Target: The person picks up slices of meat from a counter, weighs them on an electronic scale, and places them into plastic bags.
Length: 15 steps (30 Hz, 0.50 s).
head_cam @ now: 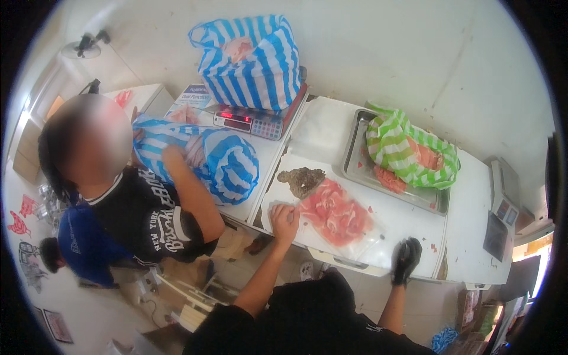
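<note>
My left hand (pixel 284 222) is bare and pinches the near-left corner of a clear plastic bag (pixel 375 234). Thin slices of raw pink meat (pixel 336 211) lie spread flat in the bag on the white worktop. Farther right, my right hand (pixel 407 258), in a black glove, rests by the worktop's front edge with its fingers curled. Whether it holds anything is hidden. Beyond the bag, a green-and-white striped plastic bag (pixel 390 137) with raw meat slices (pixel 425 156) sits in a steel tray (pixel 399 200). Some meat also lies in the tray beside that bag.
At left a person (pixel 177 213) handles a blue-and-white striped bag (pixel 233 166). Another striped bag (pixel 253 80) stands on a lit digital scale (pixel 266 128). The worktop surface has a worn brown patch (pixel 302 181). A second scale (pixel 505 208) stands at far right.
</note>
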Each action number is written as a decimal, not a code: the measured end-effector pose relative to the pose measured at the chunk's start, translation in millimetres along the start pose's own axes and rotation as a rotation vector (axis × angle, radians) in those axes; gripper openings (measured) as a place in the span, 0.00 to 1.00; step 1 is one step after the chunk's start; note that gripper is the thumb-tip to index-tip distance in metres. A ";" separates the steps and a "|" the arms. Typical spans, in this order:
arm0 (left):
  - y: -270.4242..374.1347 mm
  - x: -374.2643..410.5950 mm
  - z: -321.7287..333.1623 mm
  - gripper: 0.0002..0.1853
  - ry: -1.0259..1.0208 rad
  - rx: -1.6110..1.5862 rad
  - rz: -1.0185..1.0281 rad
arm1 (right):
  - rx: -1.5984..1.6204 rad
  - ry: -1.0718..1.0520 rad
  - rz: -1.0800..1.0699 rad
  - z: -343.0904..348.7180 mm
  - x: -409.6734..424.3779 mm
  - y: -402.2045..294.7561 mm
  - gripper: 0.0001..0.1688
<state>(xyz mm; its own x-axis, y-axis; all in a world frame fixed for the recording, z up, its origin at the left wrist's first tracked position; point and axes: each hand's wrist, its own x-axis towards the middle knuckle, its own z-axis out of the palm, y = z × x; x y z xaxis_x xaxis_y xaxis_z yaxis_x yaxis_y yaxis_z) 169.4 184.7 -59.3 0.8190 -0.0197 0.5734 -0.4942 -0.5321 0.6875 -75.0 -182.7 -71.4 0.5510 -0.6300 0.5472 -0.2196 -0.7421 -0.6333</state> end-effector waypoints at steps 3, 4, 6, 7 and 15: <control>-1.0 -1.3 0.2 0.07 -0.004 0.017 0.006 | -0.041 0.013 -0.061 -0.8 1.9 -6.1 0.08; -0.5 -1.1 0.6 0.07 -0.004 0.013 0.004 | -0.042 0.020 -0.066 -0.1 1.7 -5.1 0.08; -0.3 -1.6 0.9 0.07 -0.004 0.006 -0.001 | -0.043 0.030 -0.075 0.5 1.0 -3.1 0.08; -1.0 -1.6 0.9 0.07 -0.005 0.013 0.000 | -0.046 0.019 -0.064 0.3 1.1 -2.4 0.08; -1.7 -2.4 0.9 0.07 -0.008 0.004 0.002 | -0.035 0.007 -0.055 -0.8 0.1 0.4 0.06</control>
<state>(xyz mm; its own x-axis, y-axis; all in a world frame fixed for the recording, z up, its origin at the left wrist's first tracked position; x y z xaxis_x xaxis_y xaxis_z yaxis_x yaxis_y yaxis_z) 168.6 184.9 -62.2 0.8202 -0.0278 0.5714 -0.4949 -0.5356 0.6842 -75.7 -183.2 -71.2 0.5577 -0.5892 0.5847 -0.2173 -0.7835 -0.5822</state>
